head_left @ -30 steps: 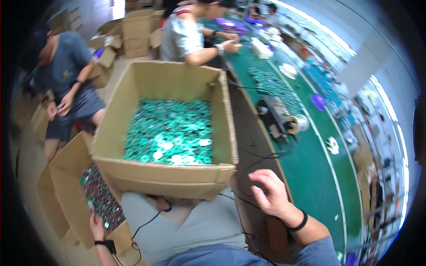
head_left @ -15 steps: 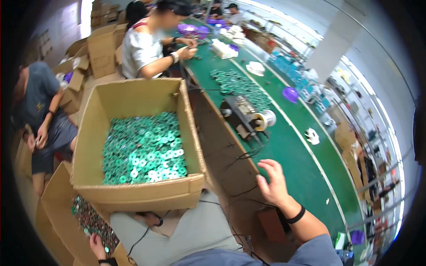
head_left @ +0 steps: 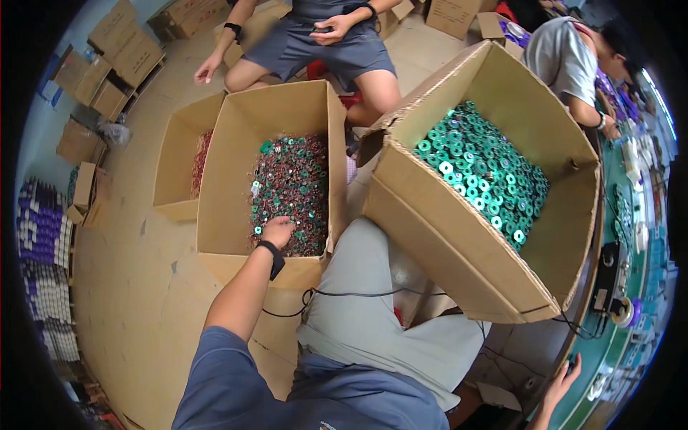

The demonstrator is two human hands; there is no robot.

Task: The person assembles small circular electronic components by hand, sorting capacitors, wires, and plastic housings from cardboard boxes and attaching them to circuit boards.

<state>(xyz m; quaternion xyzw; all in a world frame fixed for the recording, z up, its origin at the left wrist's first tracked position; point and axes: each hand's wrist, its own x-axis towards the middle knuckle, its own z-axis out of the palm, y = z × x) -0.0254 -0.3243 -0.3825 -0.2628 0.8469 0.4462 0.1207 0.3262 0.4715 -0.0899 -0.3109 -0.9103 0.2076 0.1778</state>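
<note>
My left hand (head_left: pixel 278 231) reaches down into a cardboard box (head_left: pixel 221 179) on the floor, over a heap of small mixed red, dark and green parts (head_left: pixel 290 183). Its fingers are curled in at the heap, and what lies in them is too small to make out. My right hand (head_left: pixel 559 387) is at the lower right beside the edge of the green worktable (head_left: pixel 582 390). Its fingers are apart, with the dark gap between them showing nothing I can name as held. A larger tilted cardboard box (head_left: pixel 444 229) in front of me holds many green ring-shaped parts (head_left: pixel 484 172).
Across the boxes sits a person in dark shorts (head_left: pixel 322 43); another person (head_left: pixel 566 64) works at the table on the right. A third box (head_left: pixel 175 168) with red parts adjoins on the left. A black cable (head_left: pixel 373 294) crosses my legs. A black device (head_left: pixel 608 276) stands on the worktable.
The view has swung left, bringing the box of mixed parts to the middle. My left hand, earlier at the lower left, is now farther into that box. My right hand stays by the table.
</note>
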